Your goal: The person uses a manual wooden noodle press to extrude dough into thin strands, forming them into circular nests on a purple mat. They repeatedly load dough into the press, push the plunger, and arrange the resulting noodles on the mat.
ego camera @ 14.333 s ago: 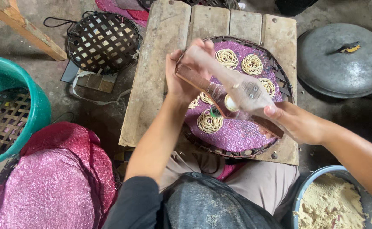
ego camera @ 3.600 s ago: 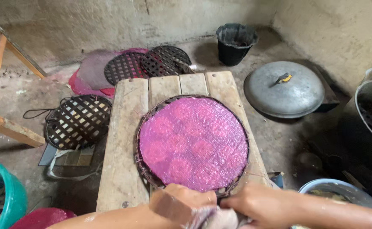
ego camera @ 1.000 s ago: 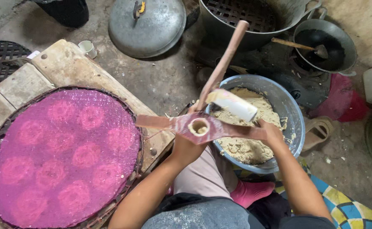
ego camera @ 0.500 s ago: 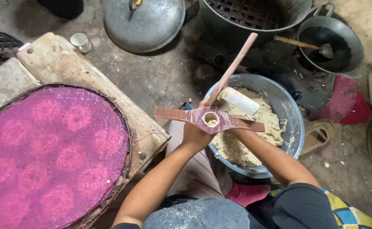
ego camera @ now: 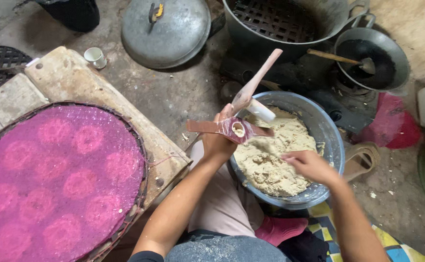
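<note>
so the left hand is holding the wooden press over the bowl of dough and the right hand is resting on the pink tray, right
Not quite. In the head view the right hand is not on the pink tray; it reaches over the dough in the blue bowl. The left hand does hold the wooden press over that bowl.

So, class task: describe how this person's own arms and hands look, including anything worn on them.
Both forearms are bare, with no gloves, rings, watch or bracelets visible on the left hand or the right hand. A dark sleeve edge shows at the left upper arm, at the bottom of the picture. The right hand is slightly motion-blurred.
</note>
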Tool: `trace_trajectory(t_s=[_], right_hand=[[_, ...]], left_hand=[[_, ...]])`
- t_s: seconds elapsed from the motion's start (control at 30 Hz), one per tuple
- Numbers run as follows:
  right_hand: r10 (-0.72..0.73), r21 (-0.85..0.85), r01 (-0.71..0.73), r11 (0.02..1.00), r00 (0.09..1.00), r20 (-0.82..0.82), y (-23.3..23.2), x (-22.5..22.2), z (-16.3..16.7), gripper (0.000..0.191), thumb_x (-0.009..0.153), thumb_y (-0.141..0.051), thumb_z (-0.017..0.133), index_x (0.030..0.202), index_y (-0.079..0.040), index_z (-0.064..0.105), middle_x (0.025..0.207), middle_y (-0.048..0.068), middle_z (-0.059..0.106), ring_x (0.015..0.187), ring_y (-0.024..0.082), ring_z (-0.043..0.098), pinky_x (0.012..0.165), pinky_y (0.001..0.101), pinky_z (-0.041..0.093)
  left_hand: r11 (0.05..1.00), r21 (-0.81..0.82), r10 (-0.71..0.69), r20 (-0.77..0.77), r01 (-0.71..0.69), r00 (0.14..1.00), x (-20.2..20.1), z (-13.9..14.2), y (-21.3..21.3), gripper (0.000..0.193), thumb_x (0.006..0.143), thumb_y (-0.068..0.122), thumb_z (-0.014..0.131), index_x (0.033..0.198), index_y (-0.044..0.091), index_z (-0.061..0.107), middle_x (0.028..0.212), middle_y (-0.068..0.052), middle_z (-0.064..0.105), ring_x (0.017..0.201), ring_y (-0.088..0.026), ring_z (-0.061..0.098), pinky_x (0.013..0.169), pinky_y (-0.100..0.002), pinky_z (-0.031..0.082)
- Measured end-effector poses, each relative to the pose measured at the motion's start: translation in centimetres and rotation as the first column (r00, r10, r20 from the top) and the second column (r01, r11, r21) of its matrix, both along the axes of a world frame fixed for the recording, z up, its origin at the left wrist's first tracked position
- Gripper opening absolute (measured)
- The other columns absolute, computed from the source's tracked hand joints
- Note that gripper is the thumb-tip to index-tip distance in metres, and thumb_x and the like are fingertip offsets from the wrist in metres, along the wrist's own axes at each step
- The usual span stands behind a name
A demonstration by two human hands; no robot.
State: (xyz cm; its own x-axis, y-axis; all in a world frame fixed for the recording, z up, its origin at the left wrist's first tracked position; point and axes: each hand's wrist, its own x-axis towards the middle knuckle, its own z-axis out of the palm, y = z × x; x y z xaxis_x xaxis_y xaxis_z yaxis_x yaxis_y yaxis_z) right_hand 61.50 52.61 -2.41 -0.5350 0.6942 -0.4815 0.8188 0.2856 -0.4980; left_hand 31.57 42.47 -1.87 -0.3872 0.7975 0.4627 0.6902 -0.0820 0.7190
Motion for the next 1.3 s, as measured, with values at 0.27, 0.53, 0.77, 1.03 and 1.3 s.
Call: trace_trajectory(t_s=[0.27, 0.53, 0.77, 1.03, 1.3], right_hand=[[0.121, -0.218, -0.169, 0.961, 0.969, -0.216, 2.7, 0.8, 10.6, 0.030, 0.100, -0.028, 0.061, 0.113, -0.008, 0.079, 0.065, -0.001, 0.051, 0.058, 0.011, 0.046, 0.050, 0.0297, 0.038], [0.382, 0.659, -0.637, 0.401, 0.770, 0.512, -3.5, -9.7, 9.8, 0.014, 0.093, -0.013, 0.059, 0.104, -0.009, 0.068, 0.087, 0.007, 0.070, 0.071, 0.019, 0.071, 0.057, 0.0334, 0.056], [0.244, 0.643, -0.509, 0.572, 0.854, 0.459, -4.1, -5.1, 16.5, 0.019, 0.094, -0.015, 0.059, 0.111, -0.015, 0.068, 0.084, 0.003, 0.071, 0.074, 0.019, 0.073, 0.061, 0.0351, 0.058], [0.365, 0.727, -0.574, 0.375, 0.813, 0.454, -6.3, -11.3, 14.5, 0.015, 0.084, -0.013, 0.062, 0.098, -0.008, 0.065, 0.088, 0.006, 0.072, 0.078, 0.022, 0.073, 0.065, 0.0359, 0.058], [0.227, 0.740, -0.464, 0.487, 0.885, 0.406, -7.6, -8.3, 21.1, 0.021, 0.089, -0.018, 0.061, 0.109, -0.018, 0.067, 0.082, 0.003, 0.069, 0.071, 0.024, 0.072, 0.062, 0.0388, 0.056]], left_hand=[[0.955, -0.044, -0.296, -0.129, 0.293, 0.946, 2.2, 2.4, 1.5, 0.099, 0.063, 0.040, 0.090, 0.146, 0.013, 0.043, 0.125, -0.015, 0.063, 0.104, -0.040, 0.064, 0.075, -0.050, 0.053], [0.906, -0.278, -0.323, 0.029, 0.318, 0.946, 2.1, 0.9, 1.1, 0.084, 0.074, 0.036, 0.086, 0.148, 0.020, 0.049, 0.139, -0.012, 0.064, 0.110, -0.035, 0.068, 0.088, -0.046, 0.055], [0.690, -0.689, -0.171, 0.141, 0.221, 0.975, 0.2, 3.0, 0.8, 0.080, 0.085, 0.040, 0.070, 0.159, 0.034, 0.042, 0.120, -0.008, 0.071, 0.102, -0.030, 0.074, 0.082, -0.044, 0.060], [0.918, -0.231, -0.341, -0.040, 0.323, 0.939, 1.2, 2.5, 0.6, 0.086, 0.073, 0.031, 0.084, 0.149, 0.019, 0.046, 0.140, -0.010, 0.062, 0.108, -0.037, 0.066, 0.082, -0.047, 0.055], [0.963, -0.171, -0.225, -0.100, 0.206, 0.969, -0.5, 2.7, 0.2, 0.093, 0.069, 0.040, 0.089, 0.148, 0.018, 0.045, 0.115, -0.010, 0.065, 0.097, -0.036, 0.067, 0.076, -0.048, 0.056]])
